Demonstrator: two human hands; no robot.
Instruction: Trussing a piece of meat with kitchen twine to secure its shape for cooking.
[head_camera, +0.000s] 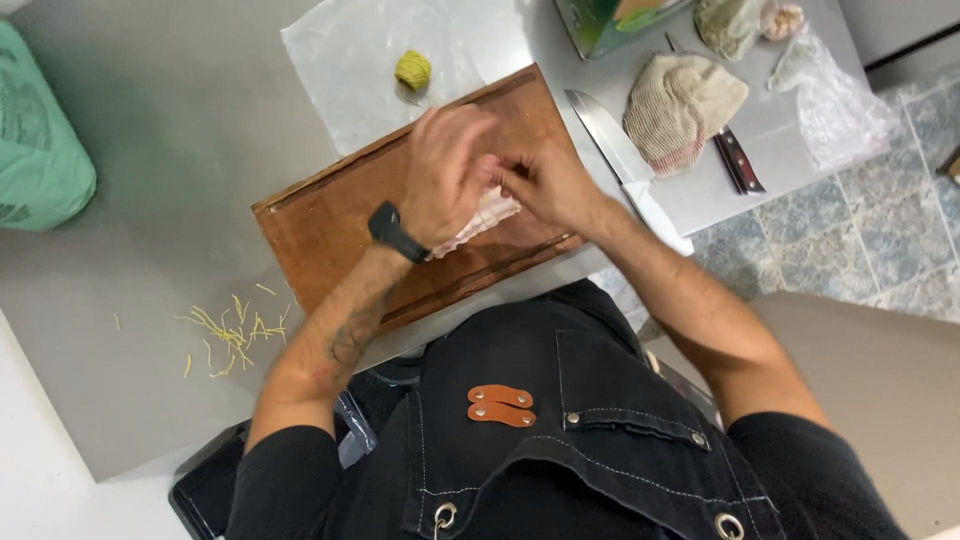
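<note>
Pale pink meat (487, 215) on a wooden cutting board (330, 220), both hands over it.

Ridged and whitish-pink, the meat lies mid-board, mostly hidden; the left hand (447, 172) (black watch at the wrist) curls over it, fingers bent, touching it; the right hand (550, 185) pinches at its top edge, fingertips drawn together; a ball of yellow twine (412, 70) sits beyond the board; a large knife (610, 140) lies beside it.

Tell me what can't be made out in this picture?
- Meat on the board: mostly hidden under the left hand and right hand.
- Fingertips: motion-blurred, so the grip is unclear.
- Knife: middle hidden under the cloth.
- Green box and green bag: cut off by the frame edges.
- Yellow bits: too small to identify.
</note>
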